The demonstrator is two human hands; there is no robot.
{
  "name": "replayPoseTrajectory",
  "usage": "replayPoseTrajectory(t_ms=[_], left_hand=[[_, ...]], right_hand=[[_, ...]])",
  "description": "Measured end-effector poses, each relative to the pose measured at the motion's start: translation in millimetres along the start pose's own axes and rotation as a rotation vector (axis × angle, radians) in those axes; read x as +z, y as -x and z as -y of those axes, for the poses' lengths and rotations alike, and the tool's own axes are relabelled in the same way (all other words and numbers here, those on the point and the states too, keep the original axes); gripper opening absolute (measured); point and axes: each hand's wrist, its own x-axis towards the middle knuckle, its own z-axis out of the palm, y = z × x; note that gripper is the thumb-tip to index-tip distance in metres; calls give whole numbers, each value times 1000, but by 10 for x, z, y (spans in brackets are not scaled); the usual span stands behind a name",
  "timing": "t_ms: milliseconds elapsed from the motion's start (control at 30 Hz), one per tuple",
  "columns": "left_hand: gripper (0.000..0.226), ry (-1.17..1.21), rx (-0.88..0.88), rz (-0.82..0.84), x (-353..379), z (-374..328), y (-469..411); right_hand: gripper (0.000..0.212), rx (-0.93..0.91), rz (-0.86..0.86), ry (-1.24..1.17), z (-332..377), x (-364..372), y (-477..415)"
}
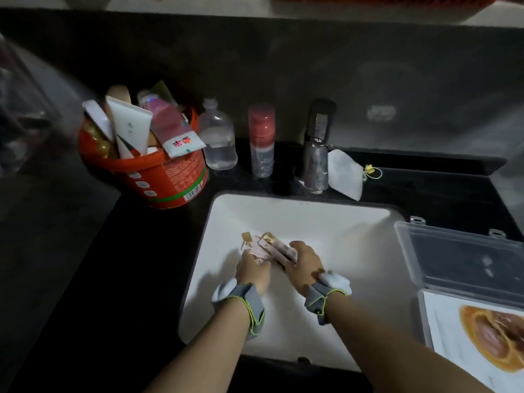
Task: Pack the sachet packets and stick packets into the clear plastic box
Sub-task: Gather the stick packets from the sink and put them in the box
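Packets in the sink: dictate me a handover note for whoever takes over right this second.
Left hand and right hand: both hold one bundle of packets, low in the sink.
Box: on the right beside the sink, lid standing open. A printed sheet shows inside; no packets seen in it.
Done: packets gathered into one bundle.
Left: carry the bundle right and lay it in the box.

Red tub (170, 177) (crammed) beside sink (283, 214)
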Motion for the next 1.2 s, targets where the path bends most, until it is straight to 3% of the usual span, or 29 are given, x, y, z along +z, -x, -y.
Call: replayPoseTrajectory(t_ms=[167,367,567,1033,1100,1200], left_hand=[[40,82,-134,-51,162,94,-290],[46,5,-141,-113,143,36,-387],[41,101,-208,-130,243,23,-529],[40,143,-216,-81,343,86,-585],[41,175,-198,-89,314,89,-553],[46,195,-195,-50,290,80,-497]], right_hand=[[51,0,47,62,-50,141,-271],[58,-39,97,177,-77,251,-456],[56,-41,69,211,-74,359,-529],[30,13,165,228,131,587,-602],[10,-14,196,201,137,597,-562],[18,-9,243,108,185,530,-460]])
